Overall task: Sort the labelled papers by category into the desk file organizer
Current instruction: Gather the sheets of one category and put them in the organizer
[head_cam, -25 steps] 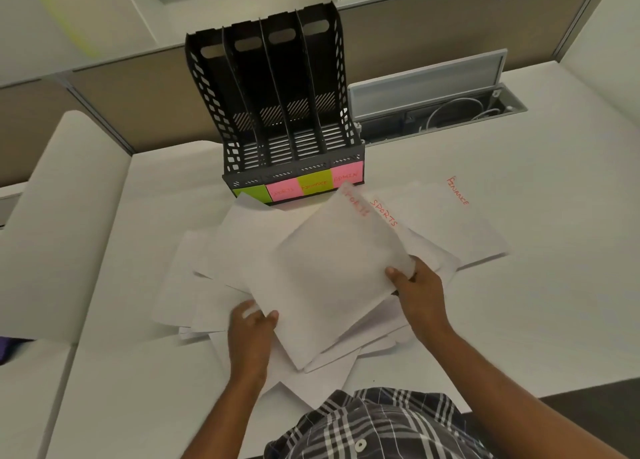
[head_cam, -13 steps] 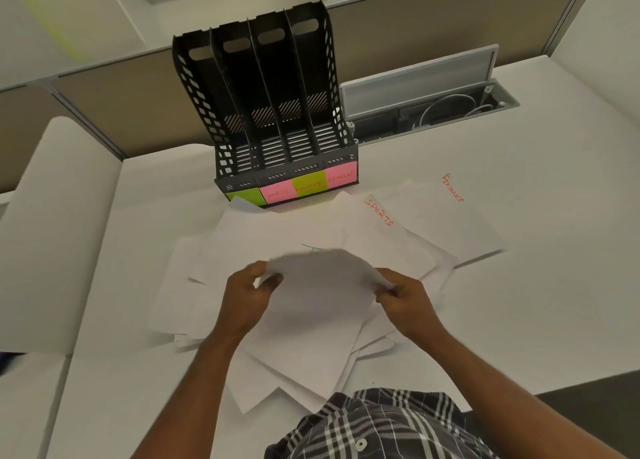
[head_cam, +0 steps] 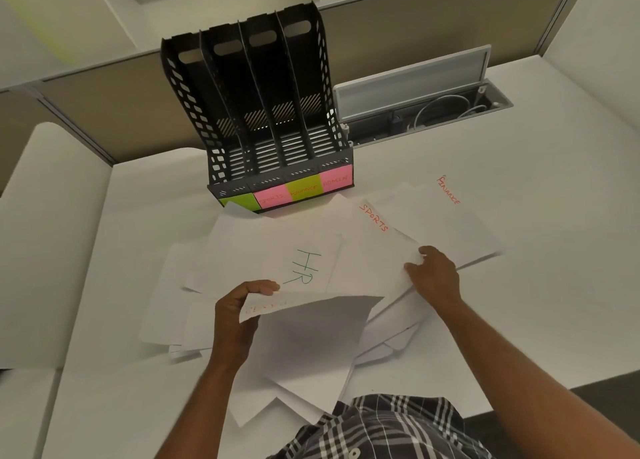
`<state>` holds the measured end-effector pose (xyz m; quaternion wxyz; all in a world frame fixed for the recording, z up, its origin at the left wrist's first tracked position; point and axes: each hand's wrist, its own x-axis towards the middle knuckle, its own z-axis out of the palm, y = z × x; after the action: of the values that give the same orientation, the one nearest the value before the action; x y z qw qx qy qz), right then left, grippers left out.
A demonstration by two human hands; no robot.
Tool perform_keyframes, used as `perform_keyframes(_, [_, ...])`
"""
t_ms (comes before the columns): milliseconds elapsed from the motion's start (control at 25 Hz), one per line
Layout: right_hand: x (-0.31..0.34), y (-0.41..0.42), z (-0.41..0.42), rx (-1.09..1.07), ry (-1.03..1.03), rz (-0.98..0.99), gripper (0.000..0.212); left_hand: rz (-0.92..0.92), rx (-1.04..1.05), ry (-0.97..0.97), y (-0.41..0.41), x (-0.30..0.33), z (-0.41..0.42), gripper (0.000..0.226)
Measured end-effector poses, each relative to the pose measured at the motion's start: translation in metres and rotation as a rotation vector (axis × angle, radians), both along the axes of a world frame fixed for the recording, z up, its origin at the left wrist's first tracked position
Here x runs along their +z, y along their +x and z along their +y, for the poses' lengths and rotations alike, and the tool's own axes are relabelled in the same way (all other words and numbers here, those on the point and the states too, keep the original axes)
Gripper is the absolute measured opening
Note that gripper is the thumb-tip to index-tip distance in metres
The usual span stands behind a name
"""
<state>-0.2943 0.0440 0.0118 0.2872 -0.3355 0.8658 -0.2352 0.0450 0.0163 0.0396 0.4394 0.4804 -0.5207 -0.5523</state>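
A black file organizer (head_cam: 214, 136) with several empty slots stands at the back of the desk; sticky notes on its front read SPORTS, FINANCE and ADMIN. A loose heap of white papers lies in front of it. My left hand (head_cam: 239, 315) pinches the top edge of a lifted white sheet (head_cam: 311, 341), its faint orange label facing me. My right hand (head_cam: 433, 277) rests on the SPORTS paper (head_cam: 377, 251), fingers curled at its lower corner. An HR paper (head_cam: 304, 268) in green lies between my hands. A FINANCE paper (head_cam: 446, 216) lies to the right.
An open cable tray (head_cam: 426, 109) with white cords is sunk into the desk right of the organizer. Partition walls close the back. The white desk (head_cam: 536, 303) extends bare to the right, and its front edge is near my checked shirt (head_cam: 388, 427).
My left hand has taken over the lifted sheet alone and pulled it toward me, uncovering the HR paper. My right hand let go and moved right onto the SPORTS paper.
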Motion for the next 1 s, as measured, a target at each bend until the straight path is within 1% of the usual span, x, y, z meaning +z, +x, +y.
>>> perform_keyframes(40, [-0.001, -0.001, 0.000, -0.012, -0.049, -0.021, 0.036, -0.001, 0.002, -0.007, -0.002, 0.001, 0.000, 0.047])
perform_keyframes(120, [0.001, -0.001, 0.002, 0.003, -0.197, 0.042, 0.020, -0.041, 0.023, -0.023, -0.006, 0.002, -0.003, 0.041])
perform_keyframes(160, [0.005, 0.000, 0.005, 0.020, -0.302, 0.131, 0.016, -0.056, 0.030, -0.031, -0.008, 0.002, -0.004, 0.039])
perform_keyframes(240, [0.014, 0.002, 0.013, 0.104, -0.557, 0.334, 0.012, -0.024, 0.016, -0.043, -0.013, 0.003, -0.006, 0.034])
perform_keyframes(280, [0.019, 0.002, 0.017, 0.158, -0.670, 0.366, 0.011, -0.004, -0.004, -0.045, -0.016, 0.005, -0.007, 0.032])
perform_keyframes(320, [0.025, 0.003, 0.021, 0.218, -0.751, 0.323, 0.013, 0.003, -0.023, -0.047, -0.018, 0.007, -0.007, 0.032])
perform_keyframes(360, [0.031, 0.005, 0.025, 0.298, -0.812, 0.235, 0.015, -0.009, -0.038, -0.055, -0.020, 0.009, -0.008, 0.034])
perform_keyframes(440, [0.045, 0.012, 0.035, 0.483, -0.900, 0.131, 0.016, -0.079, -0.061, -0.102, -0.024, 0.016, -0.011, 0.044])
perform_keyframes(520, [0.057, 0.020, 0.044, 0.625, -0.960, 0.143, 0.018, -0.168, -0.086, -0.169, -0.030, 0.023, -0.015, 0.056])
perform_keyframes(560, [0.061, 0.024, 0.048, 0.671, -0.977, 0.139, 0.020, -0.182, -0.100, -0.205, -0.032, 0.026, -0.016, 0.062])
perform_keyframes(600, [0.065, 0.026, 0.051, 0.702, -0.983, 0.118, 0.021, -0.183, -0.114, -0.245, -0.034, 0.027, -0.018, 0.063])
perform_keyframes(640, [0.067, 0.028, 0.054, 0.713, -0.980, 0.082, 0.021, -0.182, -0.126, -0.283, -0.036, 0.026, -0.019, 0.055])
perform_keyframes(680, [0.068, 0.029, 0.056, 0.681, -0.967, -0.003, 0.022, -0.190, -0.125, -0.322, -0.037, 0.025, -0.020, 0.041])
perform_keyframes(720, [0.068, 0.028, 0.058, 0.593, -0.936, -0.148, 0.022, -0.202, -0.120, -0.355, -0.038, 0.025, -0.021, 0.026])
perform_keyframes(760, [0.067, 0.026, 0.056, 0.435, -0.894, -0.330, 0.024, -0.192, -0.122, -0.375, -0.037, 0.024, -0.022, 0.016])
perform_keyframes(800, [0.063, 0.023, 0.053, 0.237, -0.832, -0.465, 0.025, -0.165, -0.126, -0.379, -0.036, 0.021, -0.021, 0.015])
perform_keyframes(840, [0.056, 0.017, 0.047, 0.054, -0.723, -0.476, 0.025, -0.126, -0.136, -0.373, -0.035, 0.018, -0.020, 0.014])
perform_keyframes(880, [0.046, 0.007, 0.041, -0.046, -0.540, -0.331, 0.023, -0.084, -0.139, -0.350, -0.033, 0.016, -0.018, 0.011])
perform_keyframes(920, [0.033, -0.001, 0.036, -0.045, -0.294, -0.155, 0.024, -0.034, -0.127, -0.297, -0.031, 0.013, -0.015, 0.013])
perform_keyframes(960, [0.022, -0.006, 0.034, 0.014, -0.054, -0.037, 0.032, 0.020, -0.097, -0.230, -0.030, 0.011, -0.013, 0.022])
perform_keyframes(1000, [0.013, -0.007, 0.034, 0.079, 0.104, 0.002, 0.042, 0.069, -0.071, -0.174, -0.029, 0.008, -0.012, 0.027])
